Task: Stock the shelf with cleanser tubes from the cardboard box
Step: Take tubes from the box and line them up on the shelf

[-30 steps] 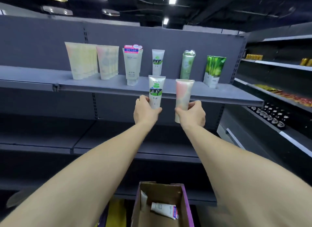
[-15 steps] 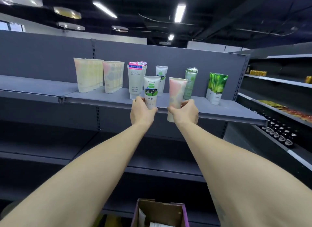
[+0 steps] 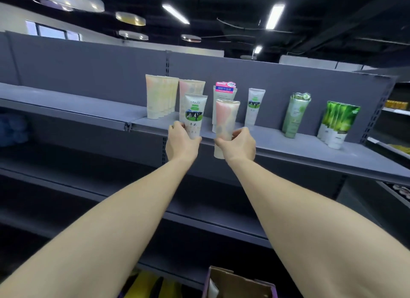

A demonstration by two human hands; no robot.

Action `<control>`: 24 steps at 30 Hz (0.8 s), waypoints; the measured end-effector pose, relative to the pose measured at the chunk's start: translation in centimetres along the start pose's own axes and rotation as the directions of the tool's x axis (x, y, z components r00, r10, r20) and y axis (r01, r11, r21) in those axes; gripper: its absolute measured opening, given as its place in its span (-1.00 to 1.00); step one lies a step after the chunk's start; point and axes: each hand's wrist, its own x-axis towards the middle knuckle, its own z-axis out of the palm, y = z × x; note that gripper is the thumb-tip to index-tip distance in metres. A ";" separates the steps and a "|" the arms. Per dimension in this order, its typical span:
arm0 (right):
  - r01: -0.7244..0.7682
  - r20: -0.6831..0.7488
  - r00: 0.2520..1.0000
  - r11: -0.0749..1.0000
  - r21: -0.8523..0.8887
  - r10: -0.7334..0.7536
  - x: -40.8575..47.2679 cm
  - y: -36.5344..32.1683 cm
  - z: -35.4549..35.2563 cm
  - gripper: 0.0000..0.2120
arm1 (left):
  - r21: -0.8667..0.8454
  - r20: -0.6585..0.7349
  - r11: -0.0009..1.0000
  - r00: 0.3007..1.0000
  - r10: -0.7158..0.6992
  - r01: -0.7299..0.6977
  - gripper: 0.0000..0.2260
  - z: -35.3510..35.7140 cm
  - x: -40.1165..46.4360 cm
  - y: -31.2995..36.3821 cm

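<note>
My left hand (image 3: 180, 142) grips the lower end of a white cleanser tube with a green cow label (image 3: 195, 114), held upright at the front edge of the grey shelf (image 3: 310, 151). My right hand (image 3: 240, 144) grips a pink and cream tube (image 3: 226, 118), also upright, just right of the first. Behind them on the shelf stand a row of cream tubes (image 3: 160, 97), a pink tube (image 3: 192, 87), a tube with a pink tag (image 3: 225, 91) and a matching cow tube (image 3: 255, 105). The cardboard box (image 3: 239, 283) sits at the bottom edge of the view.
Farther right on the shelf stand a pale green tube (image 3: 296, 114) and bright green tubes (image 3: 338, 122). Bare grey shelves run below and to the left. Another shelving unit with goods stands at the far right. Yellow packaging (image 3: 146, 285) lies beside the box.
Both hands have risen with their tubes toward the shelf edge. The camera tilted up and left, so the box has slid almost out of view.
</note>
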 end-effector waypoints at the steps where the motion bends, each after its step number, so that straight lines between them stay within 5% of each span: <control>1: 0.009 0.006 1.000 1.000 -0.004 -0.009 -0.1 -0.8 1.4 -0.59 | -0.002 -0.005 1.000 1.000 0.000 0.000 -0.59 -0.7 1.1 -0.9; 12: -0.010 -0.059 0.998 0.999 0.050 0.013 0.8 -7.8 13.9 -0.61 | 0.007 0.044 0.996 0.995 0.092 -0.093 -0.59 -6.0 12.5 -8.1; 24: -0.042 -0.188 0.981 0.999 0.003 0.042 5.2 -9.5 17.2 -0.57 | -0.097 0.107 0.987 0.985 0.135 -0.125 -0.58 -4.5 18.0 -8.4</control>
